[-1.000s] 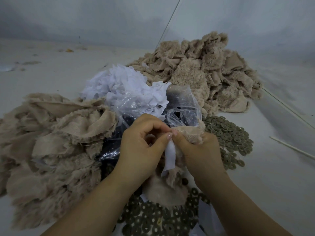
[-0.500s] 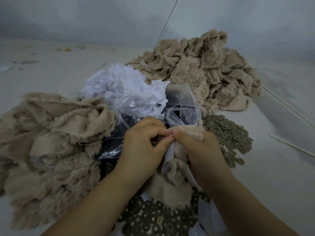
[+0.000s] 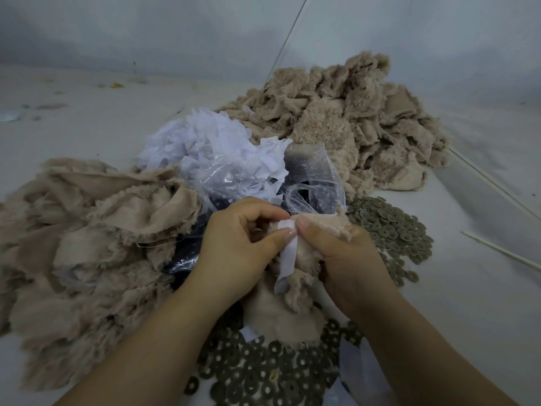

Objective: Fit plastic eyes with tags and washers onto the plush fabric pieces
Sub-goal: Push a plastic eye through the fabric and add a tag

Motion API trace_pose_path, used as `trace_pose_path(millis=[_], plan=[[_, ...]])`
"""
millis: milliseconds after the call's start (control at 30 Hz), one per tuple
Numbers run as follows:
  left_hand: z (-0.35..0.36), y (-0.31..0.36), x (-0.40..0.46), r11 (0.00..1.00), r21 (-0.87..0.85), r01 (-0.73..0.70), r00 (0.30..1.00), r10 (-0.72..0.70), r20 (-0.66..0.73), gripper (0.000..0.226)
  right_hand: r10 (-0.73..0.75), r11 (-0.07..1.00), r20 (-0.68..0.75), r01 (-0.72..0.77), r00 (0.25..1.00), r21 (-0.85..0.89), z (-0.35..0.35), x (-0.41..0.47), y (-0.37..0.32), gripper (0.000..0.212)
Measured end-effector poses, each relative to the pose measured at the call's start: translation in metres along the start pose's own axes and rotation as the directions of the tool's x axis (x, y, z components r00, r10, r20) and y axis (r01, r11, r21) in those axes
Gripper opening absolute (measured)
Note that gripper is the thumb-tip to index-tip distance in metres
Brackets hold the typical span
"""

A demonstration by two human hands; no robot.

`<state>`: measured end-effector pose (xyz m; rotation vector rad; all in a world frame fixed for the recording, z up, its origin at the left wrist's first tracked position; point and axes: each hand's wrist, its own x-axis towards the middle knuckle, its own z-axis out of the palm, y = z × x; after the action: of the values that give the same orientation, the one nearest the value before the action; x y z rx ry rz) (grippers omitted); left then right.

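The left hand [image 3: 234, 247] and right hand [image 3: 342, 256] meet at the middle of the view, both curled and pinching. The left thumb and forefinger nip the top end of a white tag [image 3: 288, 253], and the right hand grips the folded beige plush piece [image 3: 292, 303] with its thumb pressed against the tag's upper edge — the two thumbs almost touch there. No plastic eye shows between the fingers; whether one is already seated under them cannot be told.

The tag's long axis runs downward and toward the person from the pinch, draped over the plush, so the point of work sits right at the thumb tips. Neither hand is clearly nearer to it. A washer would most likely come next, and the nearer washers [image 3: 263, 373] lie on the table just below the wrists, with a second spread of washers [image 3: 389, 230] just beyond the right hand; the right hand looks better placed to fetch from that one.

Behind the hands sits a clear plastic bag [image 3: 310, 177] with dark contents, a heap of loose white tags [image 3: 213, 145] beside it. A pile of plush pieces [image 3: 87, 230] lies to the left and another plush pile [image 3: 351, 118] farther back on the right. Thin sticks [image 3: 497, 253] lie at the right edge.
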<state>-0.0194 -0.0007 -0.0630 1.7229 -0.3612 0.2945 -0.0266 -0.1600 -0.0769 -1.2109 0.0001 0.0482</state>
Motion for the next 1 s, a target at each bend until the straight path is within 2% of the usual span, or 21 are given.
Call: trace_pose_path(millis=[100,233,333,400,500,600,700,767,900,1000], plan=[[0.0001,-0.0002,-0.0004,0.999,-0.034,0.013,1.0,-0.013,-0.017,0.01,-0.017,1.0,0.005,0.017,1.0,-0.011,0.0007,-0.0006,-0.0002,0.03],[-0.0009,-0.0003,-0.0005,0.994,-0.102,-0.043,0.999,0.042,-0.02,0.013,0.057,0.996,0.065,-0.061,0.996,0.068,0.0023,0.0001,-0.0019,0.035],[-0.0013,0.0011,-0.0007,0.986,-0.124,-0.11,0.993,0.115,0.031,0.007,0.169,0.975,0.07,-0.177,0.983,0.133,0.0034,0.0017,-0.0039,0.048],[-0.0013,0.0016,-0.0014,0.987,-0.095,-0.128,0.987,0.136,0.083,0.008,0.184,0.967,0.055,-0.191,0.981,0.171,0.0017,0.0027,-0.0037,0.051],[0.0004,0.0019,-0.0034,0.988,-0.073,-0.133,0.987,0.138,0.078,0.008,0.083,0.991,0.026,-0.085,0.996,0.107,-0.0003,0.0024,-0.002,0.039],[0.0032,0.0007,-0.0038,0.988,-0.087,-0.13,0.991,0.132,0.018,0.005,-0.032,0.998,-0.037,0.03,0.999,-0.058,0.0021,0.0015,-0.0005,0.03],[0.0034,-0.0008,-0.0033,0.987,-0.152,-0.051,0.999,0.048,-0.025,0.007,-0.108,0.98,-0.114,0.087,0.988,-0.178,0.0031,0.0019,-0.0001,0.028],[0.003,-0.0012,-0.0039,0.989,-0.149,-0.006,0.998,-0.002,-0.055,0.014,-0.152,0.972,-0.137,0.123,0.979,-0.201,0.0041,0.0012,-0.0006,0.028],[0.0063,0.0017,-0.0065,0.999,-0.052,0.009,0.997,-0.012,-0.074,0.024,-0.164,0.97,-0.122,0.138,0.979,-0.199,0.0064,-0.0002,-0.0021,0.034],[0.0075,0.0028,-0.0073,1.0,-0.03,-0.005,0.996,0.002,-0.09,0.021,-0.158,0.967,-0.078,0.138,0.984,-0.216,0.0018,0.0011,0.0002,0.029]])
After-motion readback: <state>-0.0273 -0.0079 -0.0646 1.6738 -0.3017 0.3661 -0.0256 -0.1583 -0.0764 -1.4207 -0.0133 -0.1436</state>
